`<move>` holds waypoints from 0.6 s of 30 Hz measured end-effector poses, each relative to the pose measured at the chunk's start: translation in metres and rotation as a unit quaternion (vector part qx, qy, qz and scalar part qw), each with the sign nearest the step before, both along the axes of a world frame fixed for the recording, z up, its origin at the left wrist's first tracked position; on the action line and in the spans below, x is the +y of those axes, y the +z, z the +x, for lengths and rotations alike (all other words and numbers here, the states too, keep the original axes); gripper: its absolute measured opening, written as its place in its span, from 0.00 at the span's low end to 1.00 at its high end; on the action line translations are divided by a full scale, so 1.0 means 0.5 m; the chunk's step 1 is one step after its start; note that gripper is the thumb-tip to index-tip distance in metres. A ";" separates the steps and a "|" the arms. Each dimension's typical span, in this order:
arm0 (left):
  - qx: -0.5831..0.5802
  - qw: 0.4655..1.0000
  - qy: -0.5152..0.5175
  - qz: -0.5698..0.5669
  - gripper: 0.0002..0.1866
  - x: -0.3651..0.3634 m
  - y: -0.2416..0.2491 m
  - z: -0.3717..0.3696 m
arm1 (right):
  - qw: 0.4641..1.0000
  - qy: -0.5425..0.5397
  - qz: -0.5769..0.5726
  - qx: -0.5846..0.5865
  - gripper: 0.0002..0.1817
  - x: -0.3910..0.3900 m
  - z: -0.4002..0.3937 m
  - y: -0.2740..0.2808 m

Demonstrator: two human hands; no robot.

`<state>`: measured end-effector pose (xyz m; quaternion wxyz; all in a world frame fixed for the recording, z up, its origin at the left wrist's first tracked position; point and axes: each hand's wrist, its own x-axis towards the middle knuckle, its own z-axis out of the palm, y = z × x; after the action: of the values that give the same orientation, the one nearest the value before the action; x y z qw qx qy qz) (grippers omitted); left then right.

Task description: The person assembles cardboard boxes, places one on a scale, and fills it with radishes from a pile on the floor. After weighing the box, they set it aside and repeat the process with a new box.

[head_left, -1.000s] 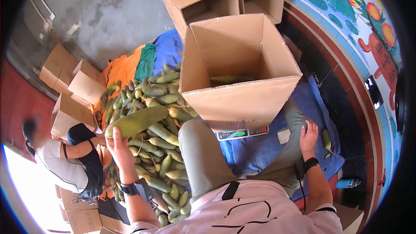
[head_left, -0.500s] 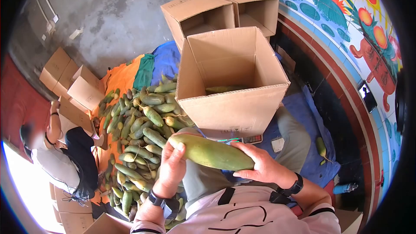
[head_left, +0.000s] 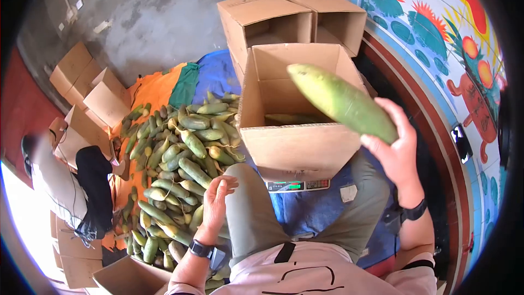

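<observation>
A large pale green radish-like vegetable [head_left: 341,101] is gripped at its lower right end by my right hand [head_left: 396,145]. Its other end points up and left, over the opening of a tall cardboard box [head_left: 300,150]. Inside that box lies another green vegetable [head_left: 295,119], partly hidden by the box's front wall. My left hand [head_left: 217,199] is empty with its fingers apart, near my left knee and beside the big pile of green vegetables [head_left: 185,172]. Under the box's front edge shows a scale with a lit display [head_left: 298,186].
Two open boxes [head_left: 273,13] [head_left: 338,19] lie behind the tall box. At the left a person [head_left: 60,186] sits beside more boxes [head_left: 84,136]. Orange sheeting [head_left: 155,90] and blue sheeting [head_left: 215,74] cover the floor. Another open box [head_left: 131,276] stands at the lower left.
My left hand has let go of the vegetable and moved slightly down. My right hand has carried the vegetable up and right, over the box. The scale's display has come into view.
</observation>
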<state>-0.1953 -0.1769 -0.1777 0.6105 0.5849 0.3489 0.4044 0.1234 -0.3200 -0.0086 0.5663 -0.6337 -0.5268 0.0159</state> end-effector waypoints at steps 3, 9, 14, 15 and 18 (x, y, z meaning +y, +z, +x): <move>0.062 0.995 0.072 -0.015 0.16 0.012 -0.050 -0.041 | 0.997 -0.034 -0.015 -0.068 0.27 0.051 0.030 0.006; 0.390 0.911 0.075 0.110 0.09 0.004 -0.280 -0.160 | 0.947 -0.054 -0.252 -0.193 0.22 0.171 0.113 0.006; 0.473 0.875 0.006 0.103 0.12 -0.041 -0.396 -0.210 | 0.848 -0.016 -0.455 -0.270 0.23 0.247 0.159 -0.037; 0.484 0.871 -0.003 0.081 0.13 -0.049 -0.413 -0.215 | 0.824 -0.010 -0.492 -0.280 0.24 0.259 0.162 -0.045; 0.515 0.857 -0.022 0.030 0.15 -0.058 -0.432 -0.217 | 0.763 0.010 -0.582 -0.282 0.24 0.284 0.160 -0.061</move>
<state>-0.3040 -0.2060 -0.3939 0.3347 0.7352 0.5880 0.0426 0.2033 -0.1780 -0.0393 -0.0858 -0.8119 -0.5589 0.1456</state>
